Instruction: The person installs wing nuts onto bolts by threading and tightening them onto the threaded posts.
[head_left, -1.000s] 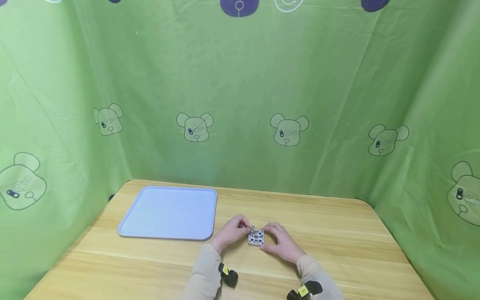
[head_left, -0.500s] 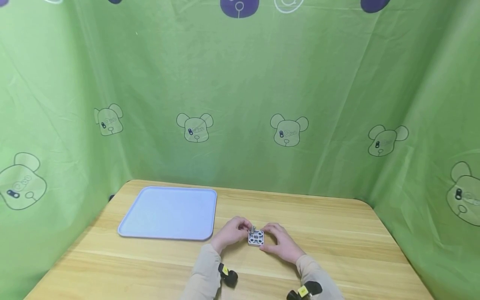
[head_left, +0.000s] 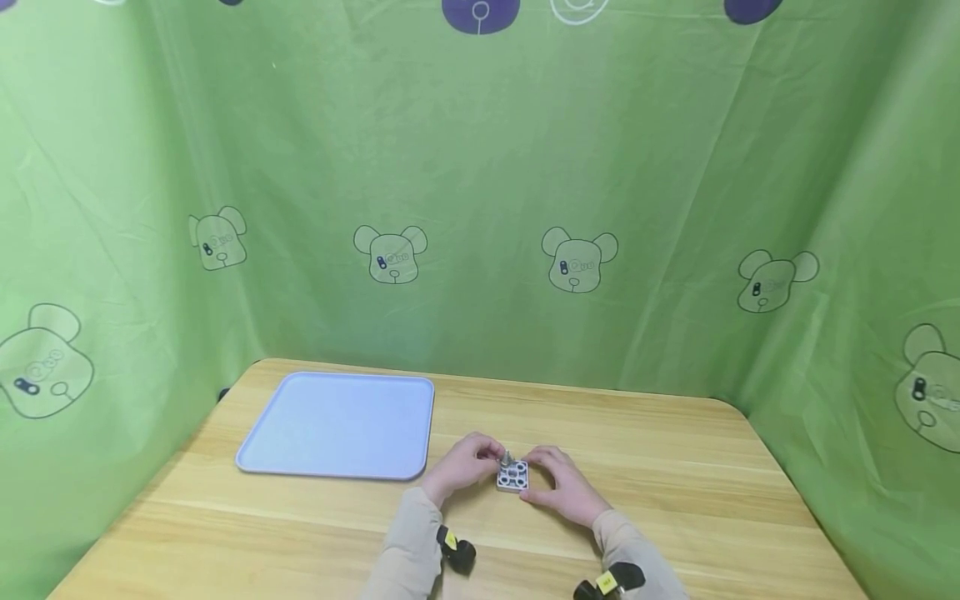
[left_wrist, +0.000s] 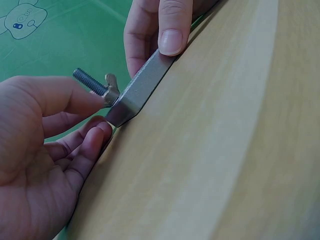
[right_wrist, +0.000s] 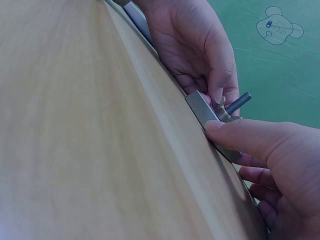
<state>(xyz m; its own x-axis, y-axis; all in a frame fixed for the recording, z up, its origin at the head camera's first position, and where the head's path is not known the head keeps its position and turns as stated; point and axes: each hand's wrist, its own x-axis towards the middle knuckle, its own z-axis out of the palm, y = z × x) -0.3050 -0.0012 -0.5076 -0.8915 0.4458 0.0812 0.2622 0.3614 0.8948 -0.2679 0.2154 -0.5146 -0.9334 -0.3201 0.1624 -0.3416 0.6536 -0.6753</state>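
Observation:
A small square metal plate (head_left: 513, 482) with round holes lies flat on the wooden table. From its far left corner rises a threaded bolt (left_wrist: 90, 81), carrying a wing nut (left_wrist: 111, 89) low down, close to the plate. My left hand (head_left: 460, 469) has its fingers curled at that corner, a fingertip against the wing nut; its other fingertips sit by the plate's edge. My right hand (head_left: 566, 492) grips the plate from the right, thumb on the near edge and fingers at the far one. The bolt's lower end is hidden.
A pale blue tray (head_left: 337, 425) lies at the back left of the table (head_left: 637, 433). Green curtains (head_left: 480, 150) with bear-head prints surround the table on three sides. Black wrist cameras (head_left: 459, 556) with yellow labels sit on both sleeves.
My left fingertips have shifted slightly toward the bolt, and the wing nut's wings stand at a different angle. The plate and my right hand have stayed in place.

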